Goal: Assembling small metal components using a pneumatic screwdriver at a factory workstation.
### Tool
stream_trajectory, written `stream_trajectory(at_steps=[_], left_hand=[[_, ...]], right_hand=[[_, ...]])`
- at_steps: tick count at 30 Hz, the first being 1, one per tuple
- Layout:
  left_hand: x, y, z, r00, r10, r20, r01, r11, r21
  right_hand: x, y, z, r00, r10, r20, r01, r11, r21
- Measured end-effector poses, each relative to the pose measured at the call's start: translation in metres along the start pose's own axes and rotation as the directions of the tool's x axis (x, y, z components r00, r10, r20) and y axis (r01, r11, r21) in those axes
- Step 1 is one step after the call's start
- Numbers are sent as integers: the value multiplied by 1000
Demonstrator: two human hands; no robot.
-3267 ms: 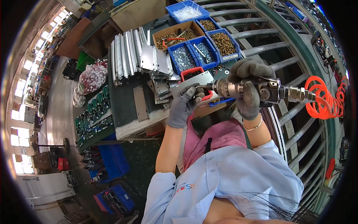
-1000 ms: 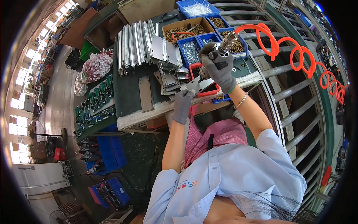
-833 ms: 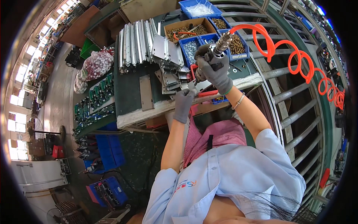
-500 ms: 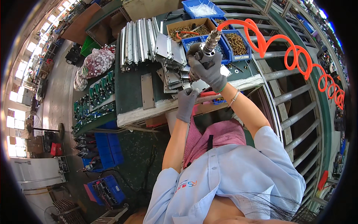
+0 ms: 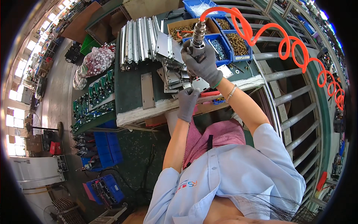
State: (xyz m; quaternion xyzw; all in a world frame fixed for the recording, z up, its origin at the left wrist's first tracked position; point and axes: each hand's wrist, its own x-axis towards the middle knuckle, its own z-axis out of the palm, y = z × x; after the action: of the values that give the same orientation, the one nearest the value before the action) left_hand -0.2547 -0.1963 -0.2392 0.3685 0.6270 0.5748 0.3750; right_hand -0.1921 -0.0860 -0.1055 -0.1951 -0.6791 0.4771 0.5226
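My right hand, in a grey glove, is wrapped round an air screwdriver. The tool stands nearly upright, its lower end mostly hidden by the hand, above a flat metal plate near the bench's front edge. A coiled orange-red air hose runs from its top off to the right. In a grey glove too, my left hand has its fingers pinched at the near edge of that plate, close below the tool; the exact grip is partly hidden. Beside the hands lies an uneven pile of metal plates.
Long metal profiles stand in a row at the back left. One plate lies apart. Blue bins and a cardboard box hold brass-coloured and silvery small parts. Green circuit boards lie left; a roller conveyor runs right.
My right hand has moved a little to the left with the air screwdriver, which now stands more upright. The hose has swung left with it. My left hand has hardly moved.
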Motion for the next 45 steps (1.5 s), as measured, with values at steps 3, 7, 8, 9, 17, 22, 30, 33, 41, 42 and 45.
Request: stream_trajectory(at_steps=[3,7,8,9,17,22,30,33,41,42,45], left_hand=[[1,-7,-1,1000,-7,2,7,1000,0],[2,-4,1,1000,12,5,-12,1000,13],[2,-3,2,1000,4,-10,-4,1000,-5],[1,-1,5,1000,-4,-24,3,1000,-23],[-16,-1,-20,930,-329,165,363,749,-554],[-44,-9,-37,896,-252,366,437,344,-831],[-52,21,-13,886,-180,427,459,474,-752],[-53,19,-12,877,-156,454,469,478,-742],[-56,22,-11,902,-174,394,426,499,-755],[-56,22,-11,904,-202,376,426,500,-754],[-56,31,-8,902,-255,347,431,509,-745]], right_hand=[[3,0,2,999,1,32,0,1000,-8],[4,2,2,998,-38,59,41,998,-55],[5,1,2,996,-67,64,70,996,-56],[5,0,2,993,-89,81,92,995,-36],[-8,-56,-22,994,-109,18,104,978,180],[-57,-74,-59,999,-8,-48,22,958,285],[-99,-84,-73,974,1,-228,82,932,352],[-100,-83,-76,972,-21,-234,115,911,396],[-103,-81,-75,968,-27,-248,124,915,385],[-103,-80,-74,967,-33,-252,134,908,396],[-100,-76,-73,964,-39,-263,149,899,412]])
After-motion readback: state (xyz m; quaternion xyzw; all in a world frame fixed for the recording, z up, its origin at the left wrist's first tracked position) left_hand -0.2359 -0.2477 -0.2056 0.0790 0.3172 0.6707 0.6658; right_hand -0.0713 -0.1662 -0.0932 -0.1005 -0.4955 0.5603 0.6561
